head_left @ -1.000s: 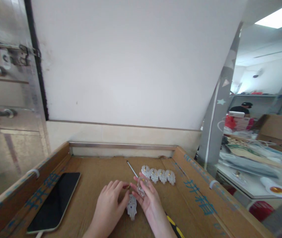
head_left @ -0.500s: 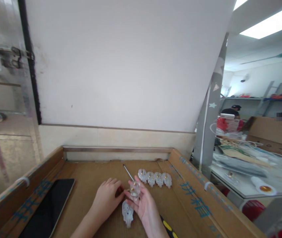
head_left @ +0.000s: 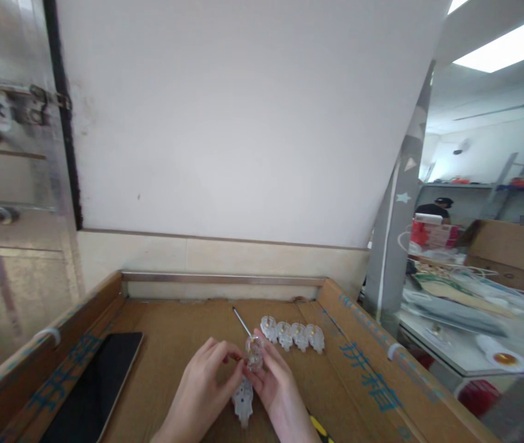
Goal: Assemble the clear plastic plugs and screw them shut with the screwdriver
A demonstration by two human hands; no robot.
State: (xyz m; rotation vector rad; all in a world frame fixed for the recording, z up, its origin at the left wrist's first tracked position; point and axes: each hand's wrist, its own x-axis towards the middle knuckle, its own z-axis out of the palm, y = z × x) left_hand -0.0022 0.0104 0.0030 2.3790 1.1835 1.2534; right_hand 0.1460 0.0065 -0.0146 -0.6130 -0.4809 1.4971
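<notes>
My right hand (head_left: 277, 387) holds a small clear plastic plug part (head_left: 254, 355) with brass bits, gripped between thumb and fingers. My left hand (head_left: 204, 387) is next to it with fingertips pinched at the left side of that part. Below the two hands another clear plug piece (head_left: 242, 403) lies on the cardboard. Just beyond the hands stands a row of several clear plug pieces (head_left: 293, 334). A thin metal screwdriver shaft (head_left: 240, 320) lies slanted behind them.
The work surface is a cardboard tray (head_left: 170, 332) with raised side walls. A black phone (head_left: 85, 387) lies at the left. A yellow-and-black tool handle (head_left: 320, 429) peeks from under my right wrist. A cluttered table (head_left: 465, 332) and a distant person (head_left: 437, 206) are at right.
My hands have come closer together, and my left fingertips now pinch at the clear part in my right hand. The camera view shifted slightly.
</notes>
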